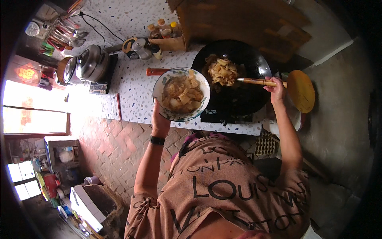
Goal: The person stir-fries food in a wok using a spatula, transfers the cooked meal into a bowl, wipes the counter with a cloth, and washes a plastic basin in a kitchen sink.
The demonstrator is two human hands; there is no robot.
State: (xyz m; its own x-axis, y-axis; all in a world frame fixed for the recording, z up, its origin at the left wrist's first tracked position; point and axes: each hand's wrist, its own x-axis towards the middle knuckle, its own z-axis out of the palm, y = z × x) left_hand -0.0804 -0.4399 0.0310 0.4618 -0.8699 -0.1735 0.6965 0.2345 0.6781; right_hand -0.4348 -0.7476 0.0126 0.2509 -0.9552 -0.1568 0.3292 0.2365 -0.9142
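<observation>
My left hand point(160, 121) grips the near left rim of a white patterned bowl point(206, 89), its thumb over the edge. Cooked vegetable pieces point(182, 95) fill much of the bowl. In my right hand point(275, 89) is the wooden handle point(253, 81) of a cooking utensil that reaches into the black wok point(238, 101). A heap of similar cooked food point(222, 71) lies toward the wok's left side and hides the utensil's head. The bowl is held just left of the wok, overlapping its rim in view. Under the wok sits a black Supor cooker point(213, 116).
A red-brown handle point(156, 71) shows behind the bowl. Chopsticks point(118, 106) lie on the speckled counter point(134, 89). Farther left, a steel pot point(92, 62) stands on an induction cooker point(100, 87). Bottles point(164, 28) fill a cardboard box point(170, 44). A round yellow-brown lid or board point(301, 91) is at right.
</observation>
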